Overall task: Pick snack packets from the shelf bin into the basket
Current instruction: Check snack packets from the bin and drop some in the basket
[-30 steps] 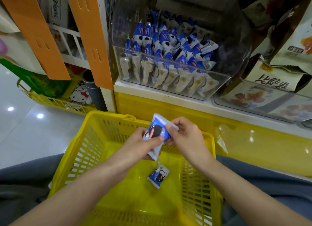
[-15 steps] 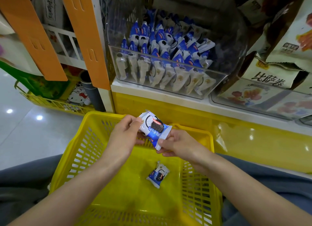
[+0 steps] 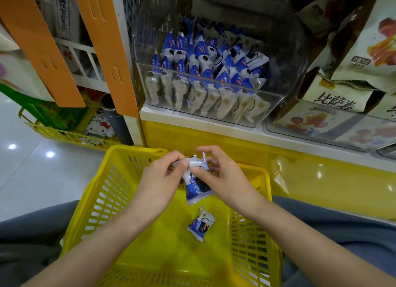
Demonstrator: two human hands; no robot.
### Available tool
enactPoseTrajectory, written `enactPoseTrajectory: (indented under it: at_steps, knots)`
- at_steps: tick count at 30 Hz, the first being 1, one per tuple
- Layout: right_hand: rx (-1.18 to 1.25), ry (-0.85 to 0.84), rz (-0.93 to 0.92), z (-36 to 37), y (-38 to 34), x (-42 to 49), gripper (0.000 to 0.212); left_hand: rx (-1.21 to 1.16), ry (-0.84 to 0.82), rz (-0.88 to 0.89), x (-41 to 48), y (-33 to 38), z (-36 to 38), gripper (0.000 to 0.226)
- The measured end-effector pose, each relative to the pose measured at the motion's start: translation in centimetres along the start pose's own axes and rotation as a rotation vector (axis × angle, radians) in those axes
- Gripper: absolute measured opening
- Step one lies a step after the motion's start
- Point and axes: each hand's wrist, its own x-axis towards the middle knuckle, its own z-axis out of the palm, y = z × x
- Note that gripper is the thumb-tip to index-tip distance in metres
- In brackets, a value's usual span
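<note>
A blue-and-white snack packet (image 3: 196,186) hangs over the yellow basket (image 3: 100,192), its top edge up. My left hand (image 3: 159,180) pinches its top from the left. From the right, my right hand (image 3: 222,175) pinches the same top edge. A second packet of the same kind (image 3: 201,225) lies on the basket floor below them. A clear shelf bin (image 3: 272,107) above holds several more such packets (image 3: 205,72) standing in rows.
The basket rests on my lap against a yellow shelf front (image 3: 321,179). Right of the bin, another clear bin holds beige snack bags (image 3: 334,102). Orange strips (image 3: 102,40) hang at left, above a low yellow wire basket (image 3: 70,134) on the floor.
The packet has turned from lying slantwise between my hands to hanging upright. Both hands have come together at its top edge and sunk slightly toward the basket.
</note>
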Motion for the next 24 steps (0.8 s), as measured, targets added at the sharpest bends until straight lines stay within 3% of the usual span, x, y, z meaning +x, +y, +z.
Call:
enactPoseTrajectory:
  at_steps: [4, 14, 18, 21, 24]
  knots:
    - [-0.026, -0.009, -0.031, 0.0, -0.2, 0.2, 0.011, -0.299, 0.027, -0.195, 0.3, 0.3, 0.3, 0.025]
    - [-0.146, 0.118, -0.146, -0.4, -0.4, 0.0, 0.009, 0.235, 0.009, 0.210, -0.3, 0.2, 0.1, 0.030]
    - [-0.353, 0.166, -0.284, -0.6, -0.5, -0.3, 0.010, 0.131, -0.024, 0.137, 0.2, -0.1, 0.1, 0.030]
    - [-0.451, 0.211, -0.362, -1.0, -0.9, -0.3, 0.011, 0.014, -0.002, 0.051, 0.5, 0.2, 0.2, 0.016]
    - [-0.438, 0.297, -0.381, -1.3, -1.2, -0.1, 0.009, 0.063, 0.061, -0.011, 0.7, 0.0, 0.1, 0.014]
